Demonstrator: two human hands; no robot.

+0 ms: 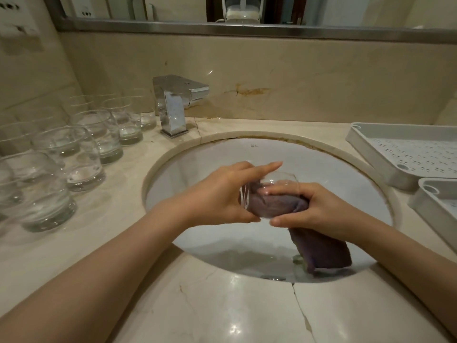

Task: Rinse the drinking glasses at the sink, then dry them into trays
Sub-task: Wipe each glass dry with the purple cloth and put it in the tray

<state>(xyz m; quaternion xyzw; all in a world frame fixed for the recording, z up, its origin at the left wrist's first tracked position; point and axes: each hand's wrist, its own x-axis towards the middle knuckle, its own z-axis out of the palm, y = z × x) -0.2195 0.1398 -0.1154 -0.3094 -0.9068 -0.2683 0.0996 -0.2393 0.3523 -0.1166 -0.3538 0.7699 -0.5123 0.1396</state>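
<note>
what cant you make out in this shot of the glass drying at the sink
Head view only:
- Near tray: cut off by the right edge, its inside mostly unseen.
- Purple cloth: partly hidden by the right hand and the held glass.
- Glasses on the counter: leftmost ones cut off and blurred, so no sure count.
- Sink maker's mark: too small to read.
- Drain: mostly hidden by the counter's front edge.

Single head-worn wide-angle view, looked forward and steeply down at the sink [321, 167] from close above, both hands [217, 196] mid-frame at near range. Faced the back wall; mirror [173, 6] edge cut off at top. Table [210, 305] edge filled the bottom. Strong wide-angle curvature at the sides. No second view.
</note>
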